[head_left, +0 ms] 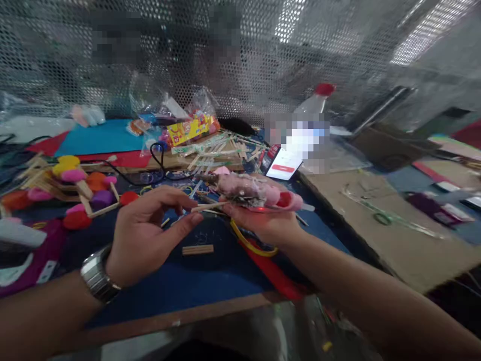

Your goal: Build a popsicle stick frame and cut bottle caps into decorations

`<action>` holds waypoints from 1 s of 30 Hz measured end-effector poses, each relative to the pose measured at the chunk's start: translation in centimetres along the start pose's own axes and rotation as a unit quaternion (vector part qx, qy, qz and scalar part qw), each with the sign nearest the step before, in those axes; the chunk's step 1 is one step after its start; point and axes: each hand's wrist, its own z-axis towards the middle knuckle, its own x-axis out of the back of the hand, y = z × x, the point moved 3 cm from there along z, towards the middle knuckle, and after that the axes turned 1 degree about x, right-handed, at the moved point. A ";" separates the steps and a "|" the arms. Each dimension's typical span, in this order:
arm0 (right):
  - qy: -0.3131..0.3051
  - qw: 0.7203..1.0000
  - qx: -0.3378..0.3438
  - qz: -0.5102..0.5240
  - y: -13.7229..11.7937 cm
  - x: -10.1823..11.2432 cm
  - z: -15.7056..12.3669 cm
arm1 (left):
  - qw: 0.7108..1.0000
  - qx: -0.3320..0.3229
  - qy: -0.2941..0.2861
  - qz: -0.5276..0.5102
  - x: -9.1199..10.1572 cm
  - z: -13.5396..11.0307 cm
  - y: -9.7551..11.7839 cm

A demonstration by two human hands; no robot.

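Between the thumb and forefinger of my left hand (150, 230) is a thin wooden craft stick (208, 206), pointing right. My right hand (263, 225) is wrapped round a pink hot glue gun (251, 190) with a worn, dirty body and a red light under it. A whitish glue stick (308, 207) pokes out of its right end, and its nozzle points left, above the craft stick. Below the hands, some short wooden sticks (198, 249) lie side by side on the blue table surface (180, 281). A yellow band-like loop (259, 249) hangs beneath my right hand.
At left stand stick frames with coloured pompoms (101, 199) and a purple object (48, 250). Loose sticks (214, 155), a yellow packet (190, 130) and blue sheets (97, 138) lie behind. A lit phone (287, 160) leans near a red-capped bottle (313, 105). Cardboard (406, 235) covers the right.
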 end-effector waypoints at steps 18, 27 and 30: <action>-0.016 1.000 0.019 0.008 0.0 0.2 -0.2 | 0.999 -0.031 0.028 0.020 0.2 0.2 0.3; -0.010 1.000 0.015 0.011 -0.6 0.1 0.1 | 1.000 -0.006 0.024 0.008 0.1 0.0 0.5; -0.009 1.000 0.016 0.020 -0.8 0.1 0.3 | 1.000 -0.002 0.030 0.007 0.2 0.0 0.5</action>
